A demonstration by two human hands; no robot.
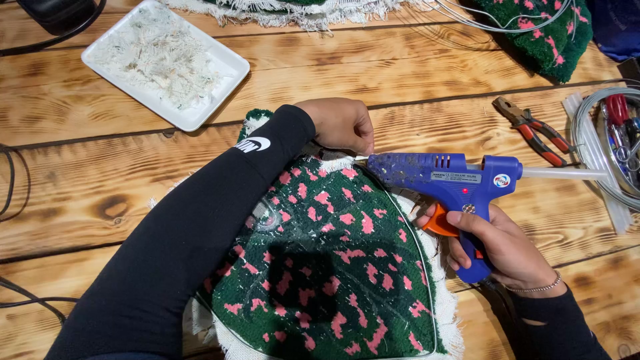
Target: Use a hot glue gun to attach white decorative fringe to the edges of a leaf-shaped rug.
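Note:
A dark green piece of tufted fabric with pink flecks [333, 267] lies on the wooden table [413, 87], with a white frayed edge and a thin wire along its right rim. My left hand [341, 123] presses down on its top edge, fingers curled. My right hand [500, 250] grips the handle of a blue hot glue gun [443, 180], a finger on the orange trigger. The gun's nozzle points left and meets the fabric's top edge just below my left fingers. A clear glue stick [563, 173] sticks out of the gun's back.
A white tray [223, 63] of pale fibre scraps sits at the upper left. Orange-handled pliers [533, 130] lie at the right beside coiled wire [587, 140] and more tools. Another green-pink piece [553, 33] lies at top right. Black cables run along the left edge.

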